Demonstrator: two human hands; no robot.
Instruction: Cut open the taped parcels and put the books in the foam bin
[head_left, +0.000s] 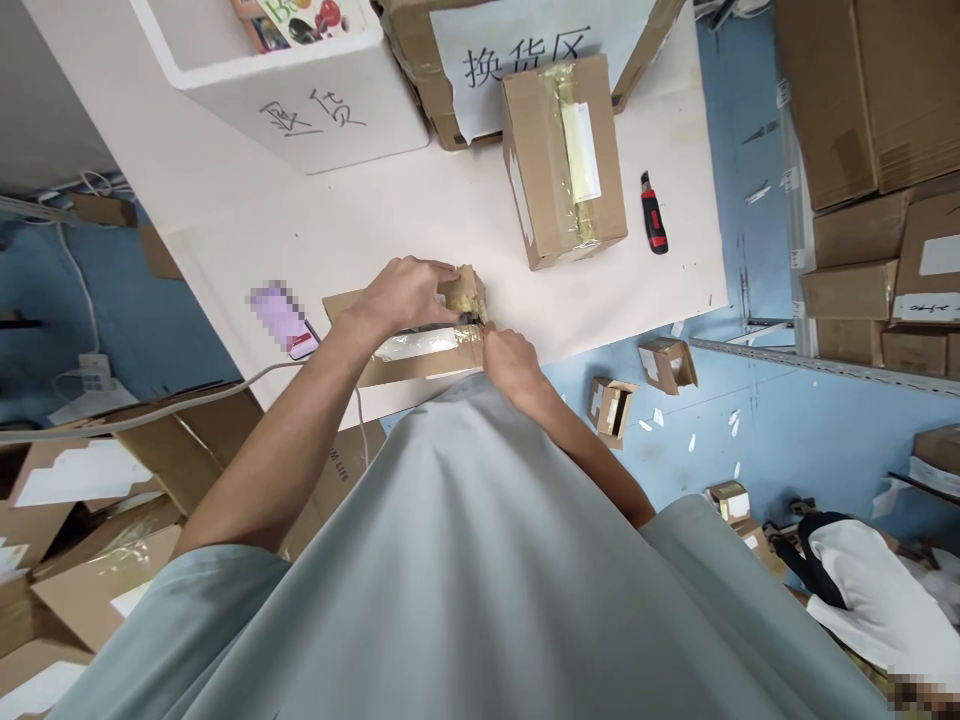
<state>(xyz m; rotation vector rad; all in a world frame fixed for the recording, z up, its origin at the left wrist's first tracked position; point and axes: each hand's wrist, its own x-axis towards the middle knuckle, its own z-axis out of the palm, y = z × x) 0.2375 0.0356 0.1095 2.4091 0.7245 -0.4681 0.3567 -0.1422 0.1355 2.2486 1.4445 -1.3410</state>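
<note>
Work area: a pale desk stands on a blue floor; directions count from the long carton, with 12 o'clock away from the wearer.
Left hand: laid across the long carton, thumb and fingers parted, fingertips at its ragged end.
Right hand: fingers curled in, touching the taped end at 3 o'clock; anything inside the fingers is hidden.
Long carton: on the desk edge nearest the wearer, lying under the left hand; a white strip runs along its taped face.
Phone: at 9 o'clock, flat, near the left forearm; screen lit, mostly blurred.
Grey cable: between 8 and 9 o'clock, passing the left forearm.
Taped carton: between 1 and 2 o'clock, with clear tape and a white label on top.
Utility knife: at 2 o'clock, red and black, just beside the taped carton.
Lettered carton: at 12 o'clock, faced with a sheet reading 换货区.
Foam box: at 11 o'clock, marked 退货, with printed packs inside.
Small cartons: between 3 and 4 o'clock, on the floor among paper scraps.
Stacked cartons: at 3 o'clock, well apart from the desk.
Co-worker: at 4 o'clock, in a white top, bent over.
</note>
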